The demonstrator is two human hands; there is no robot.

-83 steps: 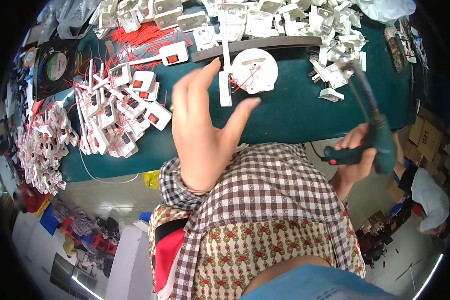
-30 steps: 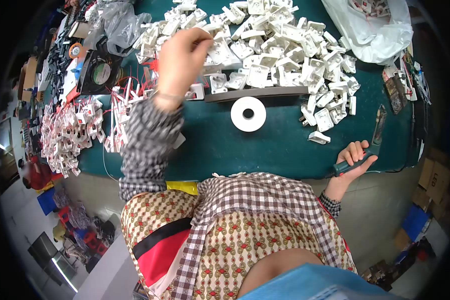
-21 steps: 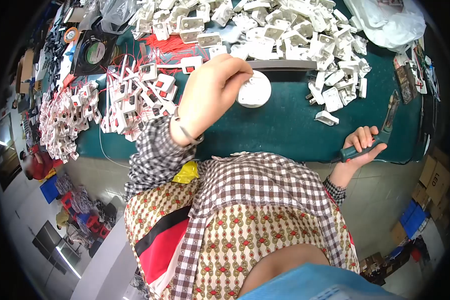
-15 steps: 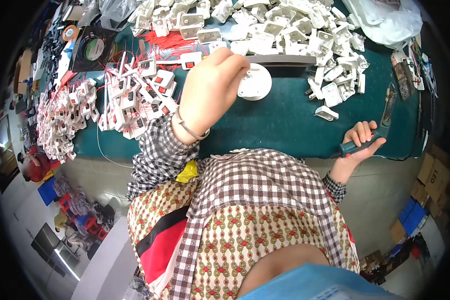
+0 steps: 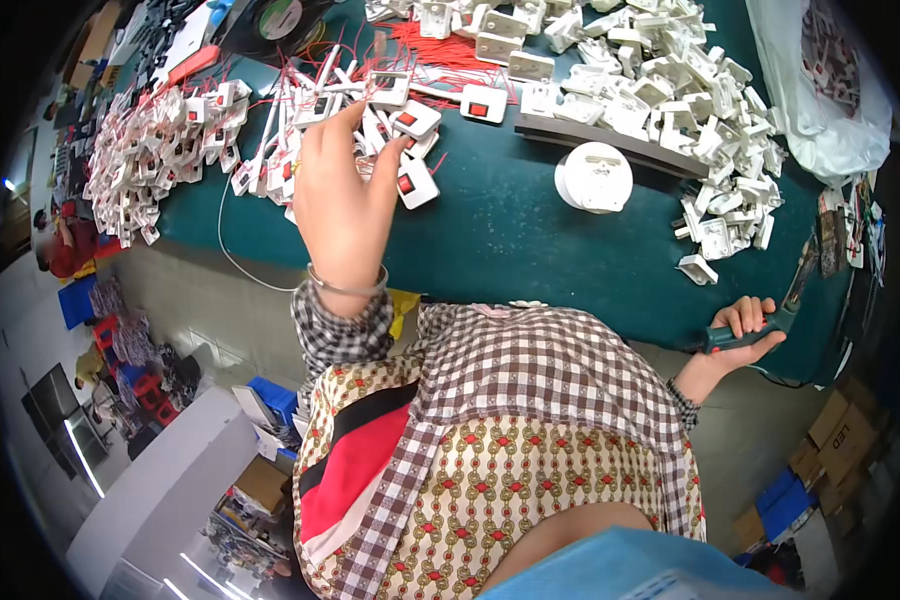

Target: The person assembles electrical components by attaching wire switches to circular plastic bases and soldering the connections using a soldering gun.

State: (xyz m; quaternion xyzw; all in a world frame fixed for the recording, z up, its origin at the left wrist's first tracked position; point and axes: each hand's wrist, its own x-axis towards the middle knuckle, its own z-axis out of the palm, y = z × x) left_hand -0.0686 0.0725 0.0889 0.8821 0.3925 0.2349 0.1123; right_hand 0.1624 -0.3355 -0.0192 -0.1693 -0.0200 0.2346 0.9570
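My left hand [image 5: 345, 195] reaches over a heap of white switch pieces [image 5: 417, 183] with red rockers and red wires, its thumb and fingers apart and nothing seen between them. In my right hand [image 5: 735, 345], at the table's right front edge, is a dark green soldering tool [image 5: 740, 335], its tip pointing up and away. A round white piece [image 5: 597, 177] sits on the green table [image 5: 500, 240], in front of a dark curved strip [image 5: 615, 145]. Behind the strip lies a large pile of white plastic housings [image 5: 630, 110].
Red wires [image 5: 440, 45] lie at the back. More wired white pieces [image 5: 160, 160] are heaped at the left, near a black-framed reel [image 5: 275, 22]. A plastic bag [image 5: 835, 130] stands at the back right. Cartons [image 5: 840, 435] are on the floor, and a person [image 5: 68, 245] is far left.
My left hand has moved left from the round white piece to the switch heap, and its fingers have spread. The view has shifted. My right hand still holds the soldering tool.
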